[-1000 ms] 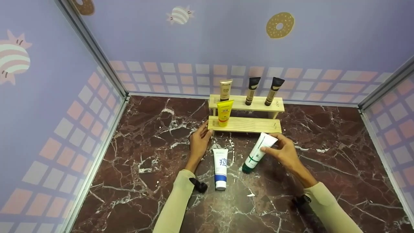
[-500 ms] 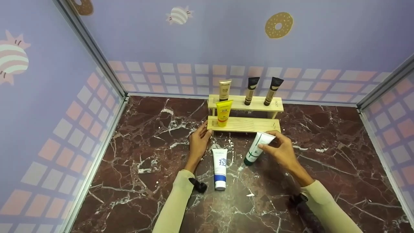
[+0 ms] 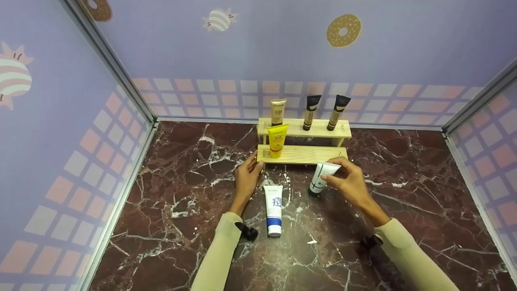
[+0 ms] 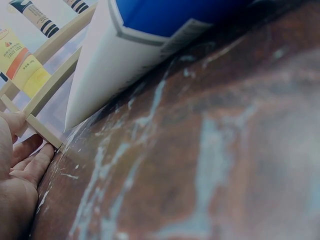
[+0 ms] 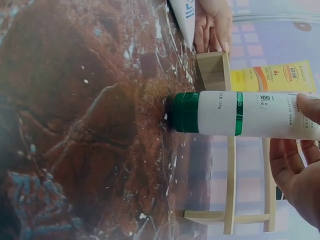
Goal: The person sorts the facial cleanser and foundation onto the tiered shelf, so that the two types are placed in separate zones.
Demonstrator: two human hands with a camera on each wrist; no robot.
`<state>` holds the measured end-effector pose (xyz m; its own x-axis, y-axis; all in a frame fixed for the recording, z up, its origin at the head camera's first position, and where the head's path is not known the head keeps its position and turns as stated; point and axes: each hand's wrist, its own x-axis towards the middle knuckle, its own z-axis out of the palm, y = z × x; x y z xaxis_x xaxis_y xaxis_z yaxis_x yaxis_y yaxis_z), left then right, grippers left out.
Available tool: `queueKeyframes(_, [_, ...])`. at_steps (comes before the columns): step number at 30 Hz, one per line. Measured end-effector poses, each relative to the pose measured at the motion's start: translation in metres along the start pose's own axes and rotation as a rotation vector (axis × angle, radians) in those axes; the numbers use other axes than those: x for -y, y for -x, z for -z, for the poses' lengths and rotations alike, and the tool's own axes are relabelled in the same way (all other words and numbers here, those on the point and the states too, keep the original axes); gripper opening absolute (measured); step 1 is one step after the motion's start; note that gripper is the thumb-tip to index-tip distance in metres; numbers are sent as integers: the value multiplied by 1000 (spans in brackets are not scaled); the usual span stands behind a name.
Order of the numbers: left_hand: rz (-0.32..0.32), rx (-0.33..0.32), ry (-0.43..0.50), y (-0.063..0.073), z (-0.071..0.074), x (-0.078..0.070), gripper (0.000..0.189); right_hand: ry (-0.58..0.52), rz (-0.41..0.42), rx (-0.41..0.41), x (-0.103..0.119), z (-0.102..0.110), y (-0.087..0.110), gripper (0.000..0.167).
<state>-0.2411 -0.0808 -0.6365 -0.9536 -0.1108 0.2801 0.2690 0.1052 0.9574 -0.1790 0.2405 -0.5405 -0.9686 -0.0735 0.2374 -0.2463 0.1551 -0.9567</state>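
My right hand [image 3: 352, 184] pinches a white squeeze tube [image 3: 325, 171] with a green cap by its flat top end. The cap [image 5: 186, 112] points down close to the tabletop; I cannot tell whether it touches. Just behind stands a two-tier wooden rack [image 3: 311, 153]. My left hand [image 3: 245, 184] rests on the table, its fingertips and thumb touching the rack's left end. A yellow tube [image 3: 278, 141] stands at the left of the lower tier. Between my arms, a white tube with a blue band [image 3: 274, 210] lies flat, its cap towards me.
The upper tier bears a gold BB tube [image 3: 278, 112] at its left and two black-and-gold tubes [image 3: 311, 113] farther right. Patterned panels [image 3: 226, 48] enclose the dark marbled tabletop [image 3: 194, 169] at the back and sides.
My right hand has moved the green-capped tube slightly away from me, towards the rack, and tipped it more upright. My left hand stays at the rack's left end.
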Motion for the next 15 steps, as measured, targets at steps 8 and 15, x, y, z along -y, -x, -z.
queueKeyframes(8, [15, 9, -18, 0, 1, -2, 50, -12, 9, -6, 6, 1, -8, 35])
queueKeyframes(15, [45, 12, -41, 1, 2, -3, 52, -22, 63, -17, 13, 1, -16, 34])
